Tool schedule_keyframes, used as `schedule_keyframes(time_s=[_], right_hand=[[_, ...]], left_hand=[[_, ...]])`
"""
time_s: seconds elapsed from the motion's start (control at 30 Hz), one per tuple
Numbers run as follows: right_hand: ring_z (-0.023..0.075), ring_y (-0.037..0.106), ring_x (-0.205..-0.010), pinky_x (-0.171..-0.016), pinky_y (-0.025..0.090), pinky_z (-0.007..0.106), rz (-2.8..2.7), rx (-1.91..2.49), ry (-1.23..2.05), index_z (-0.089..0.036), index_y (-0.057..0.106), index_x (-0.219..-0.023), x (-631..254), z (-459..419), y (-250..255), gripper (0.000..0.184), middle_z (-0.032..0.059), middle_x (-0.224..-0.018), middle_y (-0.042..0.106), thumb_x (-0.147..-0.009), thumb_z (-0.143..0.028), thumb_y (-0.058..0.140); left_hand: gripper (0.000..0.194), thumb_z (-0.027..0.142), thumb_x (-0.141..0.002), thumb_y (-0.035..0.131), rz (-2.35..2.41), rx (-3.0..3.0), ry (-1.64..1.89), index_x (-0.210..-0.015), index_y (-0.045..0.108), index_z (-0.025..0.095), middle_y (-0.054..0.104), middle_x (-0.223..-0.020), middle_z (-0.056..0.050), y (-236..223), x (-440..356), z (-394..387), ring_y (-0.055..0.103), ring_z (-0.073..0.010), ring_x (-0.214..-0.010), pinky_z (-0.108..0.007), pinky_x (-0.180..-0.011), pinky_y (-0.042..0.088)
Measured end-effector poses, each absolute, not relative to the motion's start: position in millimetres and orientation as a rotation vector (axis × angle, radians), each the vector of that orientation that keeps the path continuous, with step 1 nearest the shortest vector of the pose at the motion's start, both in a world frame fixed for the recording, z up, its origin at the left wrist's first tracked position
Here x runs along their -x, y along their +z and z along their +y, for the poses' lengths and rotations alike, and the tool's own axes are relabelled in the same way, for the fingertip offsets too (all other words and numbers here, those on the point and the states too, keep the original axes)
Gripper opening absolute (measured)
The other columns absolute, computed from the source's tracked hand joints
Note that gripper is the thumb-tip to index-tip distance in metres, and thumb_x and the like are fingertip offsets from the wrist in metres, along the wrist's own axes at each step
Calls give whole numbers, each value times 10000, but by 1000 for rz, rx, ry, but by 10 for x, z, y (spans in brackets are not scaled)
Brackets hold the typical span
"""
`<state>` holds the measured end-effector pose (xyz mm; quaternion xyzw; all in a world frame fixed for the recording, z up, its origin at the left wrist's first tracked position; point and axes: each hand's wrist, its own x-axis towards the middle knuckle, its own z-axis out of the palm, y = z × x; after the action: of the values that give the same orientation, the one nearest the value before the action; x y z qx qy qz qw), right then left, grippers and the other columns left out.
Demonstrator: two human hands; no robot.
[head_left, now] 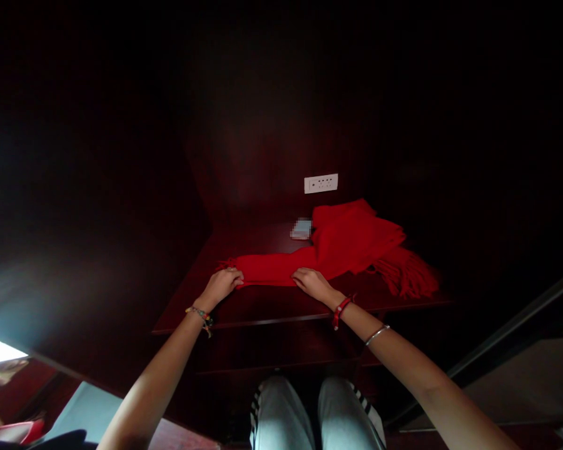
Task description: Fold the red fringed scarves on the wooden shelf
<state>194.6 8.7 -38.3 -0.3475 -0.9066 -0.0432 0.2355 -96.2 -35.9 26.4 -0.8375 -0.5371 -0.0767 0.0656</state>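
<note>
A red fringed scarf [267, 265] lies across the dark wooden desk [263, 309], one end stretched out flat in a folded strip to the left. The rest of it is heaped at the right, with long tassels hanging toward the right edge. At the strip's left end, near its short fringe, my left hand [223, 284] pinches the front edge. My right hand [313, 284] grips the same edge farther right, close to the heap. Both hands have their fingers closed on the cloth.
Behind the heap, a white power socket [321, 183] is set in the back panel. A small pale blurred item [301, 229] lies on the desk beside the scarf. Dark panels rise on both sides. My knees [281, 412] are below the desk edge.
</note>
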Motion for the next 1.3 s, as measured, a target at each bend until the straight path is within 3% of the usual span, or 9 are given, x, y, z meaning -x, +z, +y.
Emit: schedule_keyframes(time_s=[0.2,0.37,0.47,0.67,0.8,0.93,1.03,1.17,1.3], right_hand=[[160,524,-943,-853,395,297,-2289,848,-93,-168,568,-974,-1986,47,-333,225,83,-988,594,-857,-150,376],[149,567,-870,-807,419,283,-2536,812,15,-182,594,-917,-2065,29,-398,200,65,-910,616,-829,-130,423],[147,574,-868,-804,422,280,-2570,827,36,-181,603,-918,-2085,35,-421,208,64,-906,623,-812,-113,437],[148,563,-913,-837,412,291,-2558,750,-3,-179,615,-922,-2087,2,-391,218,67,-935,629,-820,-137,427],[152,552,-952,-870,397,294,-2544,650,-6,-170,621,-925,-2077,-30,-380,210,69,-962,631,-833,-181,432],[157,546,-978,-877,404,290,-2533,653,31,-157,620,-953,-2118,-58,-419,240,76,-1011,623,-847,-193,407],[153,537,-1000,-895,401,296,-2516,691,74,-163,618,-973,-2154,-54,-422,268,73,-1034,617,-860,-202,378],[170,438,-1135,-967,339,330,-2376,891,118,-151,553,-1112,-2012,76,-279,335,99,-1169,544,-878,-281,351],[236,225,-1271,-1013,228,442,-2399,1134,167,-160,347,-1307,-1664,309,-135,518,120,-1372,306,-870,-436,313]], left_hand=[[216,255,-882,361,-1510,2434,-371,-899,569,200,569,-896,-32,486,911,-434,518,-144,-848,-251,-778,393],[255,243,-897,308,-1346,2586,-61,-859,552,178,533,-866,-50,158,879,-627,506,-146,-808,-271,-778,396],[266,249,-903,282,-1423,2568,-57,-900,538,176,513,-894,-58,-14,912,-660,502,-145,-809,-275,-768,403],[311,345,-898,298,-1462,2621,-61,-876,556,172,519,-881,-55,102,899,-547,513,-152,-819,-276,-784,402],[370,383,-897,276,-1603,2469,-229,-1140,467,180,499,-1084,-99,133,623,-375,487,-190,-991,-323,-867,373],[486,459,-880,253,-1788,2422,-151,-1295,332,219,286,-1367,-121,7,333,-98,278,-279,-1233,-441,-949,285],[552,531,-858,202,-2003,2377,-27,-1334,270,258,189,-1418,-113,-151,288,72,178,-340,-1270,-544,-927,252],[604,591,-829,178,-2031,2323,-10,-1343,248,280,173,-1420,-122,-338,371,166,190,-358,-1263,-584,-902,251],[659,628,-805,182,-2047,2276,-37,-1347,247,258,157,-1422,-124,-378,409,156,169,-351,-1272,-576,-924,229]])
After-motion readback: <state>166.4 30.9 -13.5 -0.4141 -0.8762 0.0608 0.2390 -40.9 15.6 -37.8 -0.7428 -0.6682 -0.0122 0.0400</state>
